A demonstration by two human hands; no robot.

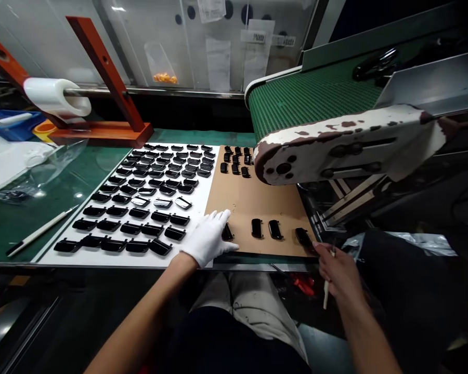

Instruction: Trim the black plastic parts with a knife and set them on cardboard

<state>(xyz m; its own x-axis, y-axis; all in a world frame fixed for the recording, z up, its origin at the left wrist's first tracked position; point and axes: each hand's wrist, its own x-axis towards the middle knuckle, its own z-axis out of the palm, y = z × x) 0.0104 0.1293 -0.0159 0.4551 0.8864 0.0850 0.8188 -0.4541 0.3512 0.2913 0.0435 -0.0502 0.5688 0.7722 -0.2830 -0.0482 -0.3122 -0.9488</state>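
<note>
My left hand [208, 238], in a white glove, is at the border of the white sheet [198, 208] and the brown cardboard [257, 200]. Its fingers are spread, with the thumb and fingertips around a glossy black part [227, 232] that they partly cover. My bare right hand [337, 267] is closed around a thin pale-handled tool [326, 293], and its fingertips touch another black part [303, 237] at the cardboard's right edge. Two black parts [256, 228] lie between the hands. Several rows of similar parts [131, 228] cover the white sheet.
A green conveyor [315, 93] with a chipped white end frame [320, 140] overhangs the cardboard's right side. More black parts [235, 169] lie at its back. On the left are a craft knife [42, 231], an orange stand [101, 132] and a film roll [56, 96].
</note>
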